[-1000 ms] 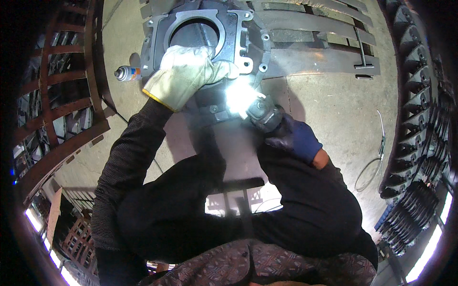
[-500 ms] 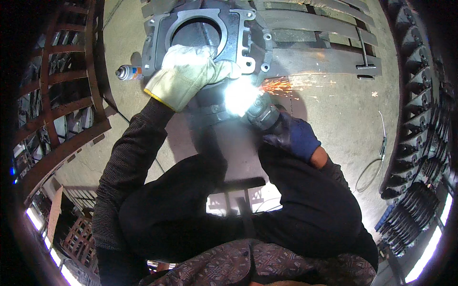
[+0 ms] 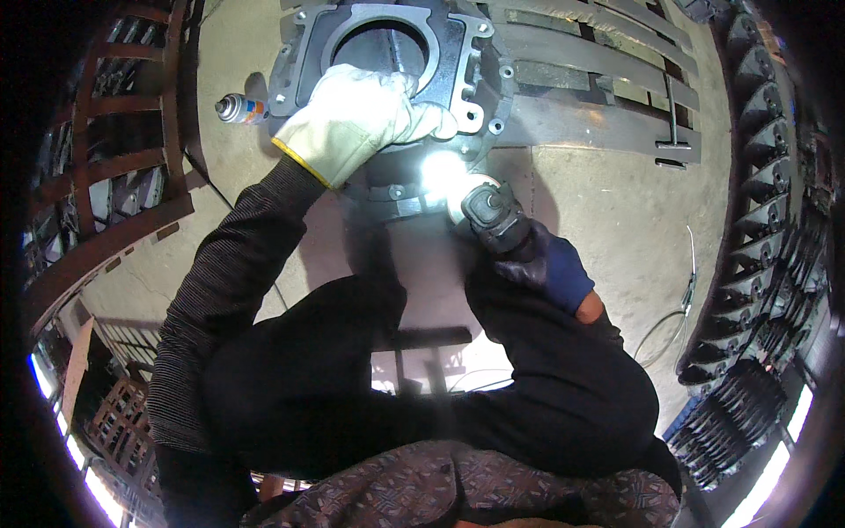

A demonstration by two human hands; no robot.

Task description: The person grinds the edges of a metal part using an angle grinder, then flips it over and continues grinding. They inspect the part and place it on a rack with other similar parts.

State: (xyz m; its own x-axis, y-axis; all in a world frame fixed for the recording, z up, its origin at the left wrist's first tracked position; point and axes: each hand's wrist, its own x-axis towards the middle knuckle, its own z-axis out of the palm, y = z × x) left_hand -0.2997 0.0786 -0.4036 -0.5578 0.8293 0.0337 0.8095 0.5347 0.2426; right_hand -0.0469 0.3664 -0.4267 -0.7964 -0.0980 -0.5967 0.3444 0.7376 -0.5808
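Note:
My left hand (image 3: 359, 114), in a whitish work glove with a yellow hem, is closed over the lower rim of a grey metal casting (image 3: 453, 69). Its fingers reach into the big round opening, and the thumb points right along the frame. My right hand (image 3: 544, 262), in a dark blue glove, grips an angle grinder (image 3: 493, 214). The grinder's disc sits close to the casting's near edge. White glare beside the disc hides whether the two touch.
Left of the casting stands a spray can (image 3: 239, 109). Grey slats (image 3: 598, 123) with a T-shaped metal bar (image 3: 672, 114) lie at the far right. Dark metal parts (image 3: 759, 189) are stacked along the right, near a looped cable (image 3: 685, 308). A brown rack (image 3: 119, 220) stands left.
Orange sparks flew right from the disc before; none show now. The grinder has shifted slightly right and down, away from the glare. My left hand still holds the casting.

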